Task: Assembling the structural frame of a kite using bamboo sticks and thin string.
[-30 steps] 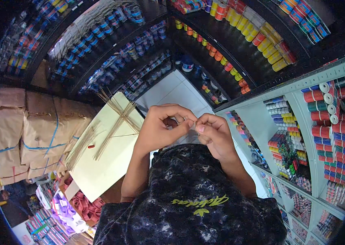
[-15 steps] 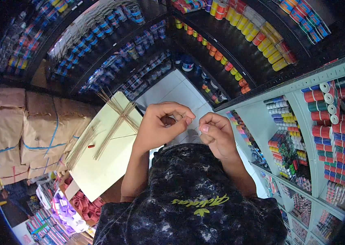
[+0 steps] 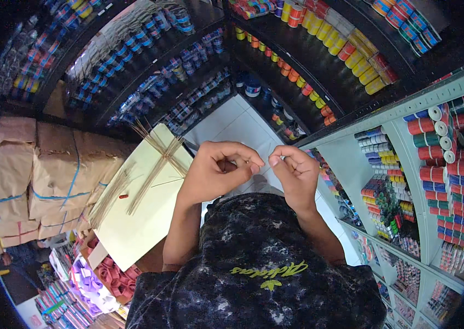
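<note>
My left hand [image 3: 218, 172] is raised in front of my chest, its thumb and forefinger pinched together. Facing it, a small gap away, my right hand [image 3: 296, 174] also pinches with thumb against forefinger. Whatever is between the fingertips is too fine to make out. Left of my left hand is a pale yellow board [image 3: 147, 219] with a crossed bundle of thin brown sticks [image 3: 163, 159] on it. More loose thin sticks [image 3: 108, 197] lie along its left edge, near a small red-brown piece [image 3: 123, 196]. A thin dark line [image 3: 167, 182] shows over the board beside my left hand.
Paper-wrapped bales [image 3: 59, 164] tied with blue string are stacked at the left. Below them are purple rolls [image 3: 86, 279] and dusty-red rolls [image 3: 122, 274]. Dark shelves [image 3: 188, 41] of spools stand behind, and a pale green rack [image 3: 336, 159] of colourful rolls is at the right.
My right hand has turned and risen slightly, bringing its fingertips closer to my left hand's. The thin dark line beside my left hand has come into sight.
</note>
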`<move>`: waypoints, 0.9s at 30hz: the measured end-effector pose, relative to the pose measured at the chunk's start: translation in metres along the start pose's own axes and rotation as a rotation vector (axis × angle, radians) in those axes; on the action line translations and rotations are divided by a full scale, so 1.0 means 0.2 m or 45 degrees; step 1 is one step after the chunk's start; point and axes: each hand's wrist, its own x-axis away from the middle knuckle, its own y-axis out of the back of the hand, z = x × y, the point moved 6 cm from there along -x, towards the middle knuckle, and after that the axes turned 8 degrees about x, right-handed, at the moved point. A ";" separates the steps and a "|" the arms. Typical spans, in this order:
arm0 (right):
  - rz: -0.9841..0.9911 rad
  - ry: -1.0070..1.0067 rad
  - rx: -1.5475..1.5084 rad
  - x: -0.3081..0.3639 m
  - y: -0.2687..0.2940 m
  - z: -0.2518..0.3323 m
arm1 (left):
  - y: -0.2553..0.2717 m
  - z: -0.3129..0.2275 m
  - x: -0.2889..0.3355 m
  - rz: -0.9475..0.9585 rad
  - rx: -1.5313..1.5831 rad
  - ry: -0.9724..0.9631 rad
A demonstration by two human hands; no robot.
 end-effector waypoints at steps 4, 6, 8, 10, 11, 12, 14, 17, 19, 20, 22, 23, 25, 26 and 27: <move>-0.008 0.185 0.141 -0.02 0.05 0.02 | -0.01 -0.05 0.01 -0.024 -0.017 0.080; -0.005 0.199 0.107 -0.03 0.06 0.03 | -0.01 -0.11 0.01 -0.069 0.003 -0.112; -0.002 0.214 0.071 -0.03 0.08 0.04 | 0.01 -0.09 0.01 -0.065 -0.037 -0.151; 0.066 0.233 0.195 -0.03 0.08 0.04 | 0.02 -0.09 0.01 -0.056 -0.075 -0.188; 0.063 0.234 0.195 -0.04 0.08 0.06 | 0.01 -0.09 0.00 -0.045 -0.056 -0.194; 0.123 0.284 0.253 -0.04 0.06 0.10 | 0.01 -0.10 0.01 -0.037 -0.037 -0.199; 0.218 0.327 0.332 -0.03 0.03 0.12 | 0.00 -0.10 0.01 -0.030 -0.043 -0.199; 0.260 0.315 0.343 -0.02 0.00 0.10 | -0.01 -0.10 0.01 -0.014 -0.046 -0.187; 0.271 0.296 0.324 -0.01 -0.02 0.07 | -0.01 -0.10 0.01 -0.010 -0.044 -0.177; 0.202 0.274 0.283 -0.01 -0.02 0.08 | -0.01 -0.10 0.01 -0.008 -0.063 -0.154; 0.096 0.234 0.239 -0.01 0.00 0.08 | -0.02 -0.10 0.01 -0.009 -0.083 -0.131; 0.098 0.234 0.239 -0.01 0.00 0.07 | -0.02 -0.09 0.02 -0.021 -0.058 -0.130; 0.013 0.350 0.207 -0.01 0.02 0.08 | -0.01 -0.09 0.02 -0.038 -0.034 -0.130; 0.016 0.350 0.206 -0.01 0.02 0.08 | -0.02 -0.09 0.02 -0.030 -0.065 -0.134; -0.010 0.361 0.208 0.00 0.02 0.09 | -0.02 -0.10 0.02 -0.019 -0.094 -0.138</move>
